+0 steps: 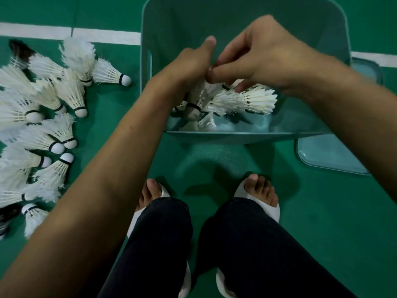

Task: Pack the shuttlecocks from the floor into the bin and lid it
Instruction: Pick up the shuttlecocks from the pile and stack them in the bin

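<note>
Shuttlecocks (217,97) in left hand (189,65), within bin (300,31) walls.

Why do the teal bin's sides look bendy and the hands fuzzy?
Head view: the wide-angle lens bows the teal plastic bin; the left hand and right hand, holding white feather shuttlecocks, are blurred; dim light leaves soft shadows on the green floor.

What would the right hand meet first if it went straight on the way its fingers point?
The right hand points down and left into the bin, so it would first meet the white shuttlecocks piled just beneath its fingertips. It may touch their feathers already; depth is unclear.
</note>
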The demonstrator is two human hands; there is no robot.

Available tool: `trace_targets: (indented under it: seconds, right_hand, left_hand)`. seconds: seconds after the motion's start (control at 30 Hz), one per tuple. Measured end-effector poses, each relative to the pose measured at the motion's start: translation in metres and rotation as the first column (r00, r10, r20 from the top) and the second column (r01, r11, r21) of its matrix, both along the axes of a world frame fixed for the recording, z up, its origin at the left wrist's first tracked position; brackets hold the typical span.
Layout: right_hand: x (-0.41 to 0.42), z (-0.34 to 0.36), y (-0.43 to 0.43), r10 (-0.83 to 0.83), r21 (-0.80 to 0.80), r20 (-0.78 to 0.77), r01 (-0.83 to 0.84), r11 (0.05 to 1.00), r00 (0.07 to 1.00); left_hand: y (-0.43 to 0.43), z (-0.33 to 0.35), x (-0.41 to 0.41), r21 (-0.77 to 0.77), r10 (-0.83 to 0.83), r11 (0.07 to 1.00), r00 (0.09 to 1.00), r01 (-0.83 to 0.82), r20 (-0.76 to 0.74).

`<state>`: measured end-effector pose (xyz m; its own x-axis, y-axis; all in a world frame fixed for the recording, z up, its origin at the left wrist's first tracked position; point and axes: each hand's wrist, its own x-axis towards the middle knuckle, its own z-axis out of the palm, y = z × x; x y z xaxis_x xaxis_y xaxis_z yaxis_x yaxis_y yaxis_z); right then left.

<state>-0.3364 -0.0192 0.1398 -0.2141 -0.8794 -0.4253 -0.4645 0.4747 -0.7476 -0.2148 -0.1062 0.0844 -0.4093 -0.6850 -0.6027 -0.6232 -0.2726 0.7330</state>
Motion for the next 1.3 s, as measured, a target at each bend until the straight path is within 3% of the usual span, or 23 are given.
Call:
trace_targets:
  seconds: [0.13,0.23,0.3,0.37,0.53,0.7,0.83,0.93,1.07,1.3]
  right_hand:
    - [0.007,-0.009,0.004,-0.003,0.010,-0.067,0.004,1.000,0.998]
    - [-0.004,-0.011,0.006,-0.068,0.079,-0.138,0.079,0.994,0.988]
    - [-0.014,-0.012,0.008,-0.086,0.123,-0.198,0.112,0.986,0.976]
    - [-0.020,-0.016,0.013,-0.081,0.167,-0.233,0.123,0.978,0.969]
    - [-0.014,-0.035,0.018,-0.042,0.264,-0.362,0.145,0.953,0.931]
    - [-0.001,-0.060,0.007,-0.055,0.391,-0.224,0.142,0.909,0.973]
    - [0.007,-0.077,-0.005,-0.071,0.664,0.043,0.024,0.747,0.997]
    - [0.001,-0.089,-0.007,-0.175,0.729,0.128,0.027,0.684,0.976]
    - [-0.009,-0.097,-0.005,-0.242,0.733,0.160,0.048,0.678,0.957]
    - [0.004,-0.105,-0.012,-0.101,0.656,0.095,0.014,0.755,0.990]
  left_hand:
    - [0.008,0.001,-0.003,0.086,-0.005,0.996,0.997,0.011,-0.077]
    - [0.008,0.000,0.004,0.114,-0.079,0.991,0.997,0.076,0.017]
    - [0.005,0.000,0.011,0.020,-0.136,0.991,0.978,0.135,0.155]
    - [0.005,0.002,0.016,-0.038,-0.247,0.961,0.915,0.273,0.319]
    - [0.015,-0.002,0.013,0.228,-0.508,0.859,0.702,0.459,0.500]
    - [0.015,-0.012,0.009,0.302,-0.578,0.814,0.638,0.497,0.508]
    - [0.012,-0.018,0.010,0.348,-0.574,0.819,0.661,0.456,0.484]
    - [0.012,-0.020,0.013,0.335,-0.555,0.832,0.672,0.442,0.491]
    - [0.014,-0.019,0.010,0.296,-0.508,0.861,0.732,0.414,0.453]
    - [0.011,-0.022,0.010,0.274,-0.520,0.854,0.735,0.442,0.435]
